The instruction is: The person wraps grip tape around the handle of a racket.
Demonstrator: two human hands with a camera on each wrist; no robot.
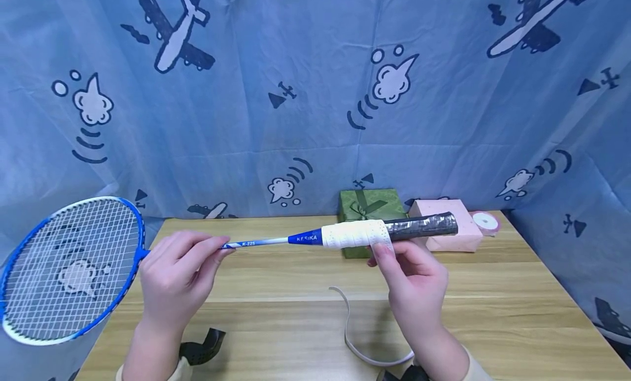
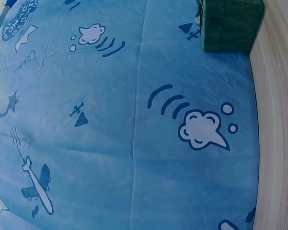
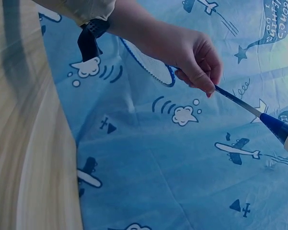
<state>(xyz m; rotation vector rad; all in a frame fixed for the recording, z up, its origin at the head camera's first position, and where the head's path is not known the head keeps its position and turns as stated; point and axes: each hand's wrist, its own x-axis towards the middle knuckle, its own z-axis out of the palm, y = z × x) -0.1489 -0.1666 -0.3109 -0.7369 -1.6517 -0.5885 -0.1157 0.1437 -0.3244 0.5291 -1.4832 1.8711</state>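
Note:
A blue and white badminton racket is held level above the table, strung head to the left, handle to the right. My left hand pinches its thin shaft between thumb and fingers; the right wrist view shows the same left hand on the shaft. White perforated grip tape wraps the handle from the blue cone to about halfway. Beyond it the handle end is bare, shiny black. With thumb and fingers, my right hand pinches the tape at the wrap's edge, just under the handle. Its other fingers are partly hidden.
Below the right hand, a narrow white strip curves over the wooden table. Along the back stand a green gift box with a bow, a pale pink box and a white-and-pink roll. A blue patterned curtain hangs behind.

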